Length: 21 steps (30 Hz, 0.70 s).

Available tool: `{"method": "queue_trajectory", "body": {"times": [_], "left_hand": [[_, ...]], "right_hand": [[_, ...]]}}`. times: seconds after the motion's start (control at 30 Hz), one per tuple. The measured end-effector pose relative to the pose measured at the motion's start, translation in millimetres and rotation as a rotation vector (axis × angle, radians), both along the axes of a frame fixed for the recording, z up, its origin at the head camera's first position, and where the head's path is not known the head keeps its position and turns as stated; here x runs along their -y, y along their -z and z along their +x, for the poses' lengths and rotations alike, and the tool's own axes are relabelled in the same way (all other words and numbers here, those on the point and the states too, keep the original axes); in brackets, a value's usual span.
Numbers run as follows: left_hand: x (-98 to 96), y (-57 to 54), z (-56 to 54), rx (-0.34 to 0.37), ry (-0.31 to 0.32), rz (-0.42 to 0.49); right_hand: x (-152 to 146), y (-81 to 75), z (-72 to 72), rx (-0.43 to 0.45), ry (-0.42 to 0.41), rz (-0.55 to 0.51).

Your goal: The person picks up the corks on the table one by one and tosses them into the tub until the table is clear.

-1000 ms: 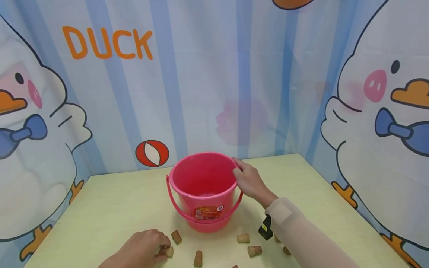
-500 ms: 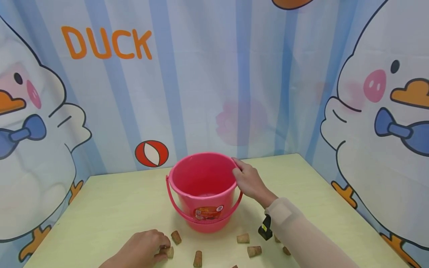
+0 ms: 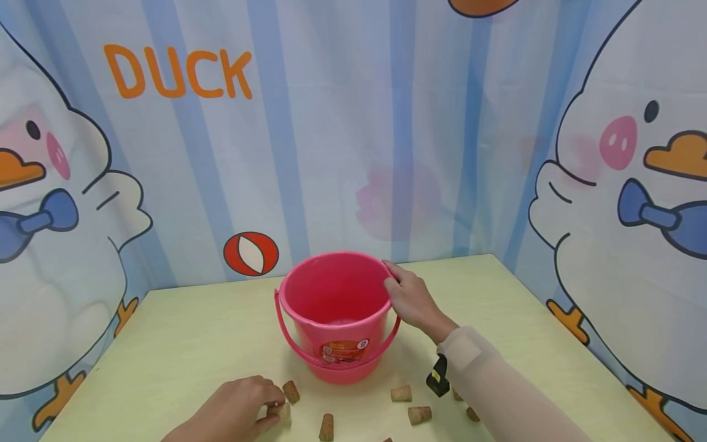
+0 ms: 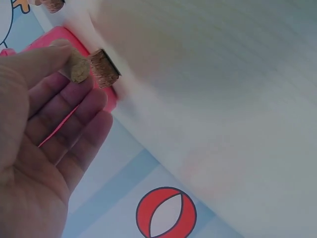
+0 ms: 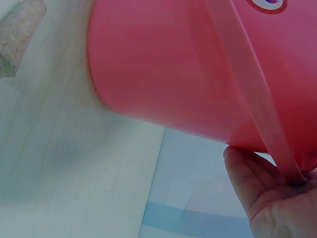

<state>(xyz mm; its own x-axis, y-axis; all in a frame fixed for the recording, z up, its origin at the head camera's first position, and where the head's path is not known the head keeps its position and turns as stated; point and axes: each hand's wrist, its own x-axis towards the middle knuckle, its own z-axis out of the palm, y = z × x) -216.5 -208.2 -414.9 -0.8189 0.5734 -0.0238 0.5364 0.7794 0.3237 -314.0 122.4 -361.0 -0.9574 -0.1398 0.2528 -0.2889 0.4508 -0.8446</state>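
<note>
At the front left of the table, my left hand pinches a cork between thumb and index finger; its other fingers are loosely bent. Just beyond the fingertips lies a second, darker cork. My right hand grips the right rim of a pink plastic bucket, beside the spot where the handle joins. The bucket stands upright, its handle hanging down across the front, over a red label. Only part of the bucket's inside bottom shows, with no cork seen on it.
Several more corks lie in front of the bucket, such as one on its side and another to the right. Some are partly hidden by my right sleeve. A duck-printed curtain rises behind the pale table.
My left fingertips have drawn in on the cork, which has shifted slightly up and to the right. The right hand and the bucket have stayed put.
</note>
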Motion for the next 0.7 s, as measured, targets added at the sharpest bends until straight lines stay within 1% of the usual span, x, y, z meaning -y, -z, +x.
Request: {"method": "queue_trajectory", "body": {"times": [0.17,0.4,0.5,0.7], "left_hand": [[-2.6,-3.6,1.8,0.021,0.012,0.043],[-5.4,-6.8,3.0,0.030,0.028,0.069],[-6.5,-9.1,3.7,0.023,0.033,0.067],[-8.6,-13.7,5.9,-0.018,0.064,0.079]], "right_hand": [[-0.1,0.9,-0.6,-0.002,-0.003,0.000],[0.7,0.7,-0.6,0.008,0.001,-0.002],[1.1,0.7,-0.7,0.005,0.005,0.004],[0.9,1.3,-1.2,0.009,0.011,0.012]]}}
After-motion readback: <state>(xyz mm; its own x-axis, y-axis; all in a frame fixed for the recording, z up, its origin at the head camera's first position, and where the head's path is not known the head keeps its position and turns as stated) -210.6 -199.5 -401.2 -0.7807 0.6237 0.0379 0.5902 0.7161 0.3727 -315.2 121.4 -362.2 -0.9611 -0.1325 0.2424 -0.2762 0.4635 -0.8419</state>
